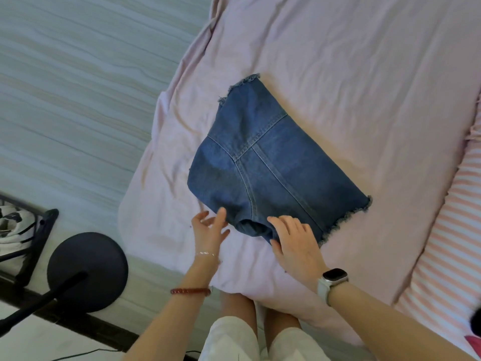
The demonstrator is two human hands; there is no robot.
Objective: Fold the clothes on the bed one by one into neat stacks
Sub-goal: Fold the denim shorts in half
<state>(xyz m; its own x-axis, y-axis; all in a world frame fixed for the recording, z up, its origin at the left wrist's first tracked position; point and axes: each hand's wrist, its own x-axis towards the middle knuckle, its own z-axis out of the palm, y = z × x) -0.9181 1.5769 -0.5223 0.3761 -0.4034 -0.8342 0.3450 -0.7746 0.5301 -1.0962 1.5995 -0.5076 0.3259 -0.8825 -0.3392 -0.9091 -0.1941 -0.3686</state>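
A pair of blue denim shorts (263, 162) with frayed hems lies folded on the pink bed sheet (338, 61). My right hand (294, 241) rests flat on the near corner of the shorts, thumb tucked under the folded edge. My left hand (210, 227) hovers beside the shorts' near left edge, fingers spread, fingertips just touching the denim. A watch sits on my right wrist, bracelets on my left.
A pink-and-white striped cloth (447, 230) lies along the bed's right side. On the floor to the left stand a round black lamp base (88, 269) and a dark rack (26, 235) holding black-and-white fabric. The bed's corner is just in front of my legs.
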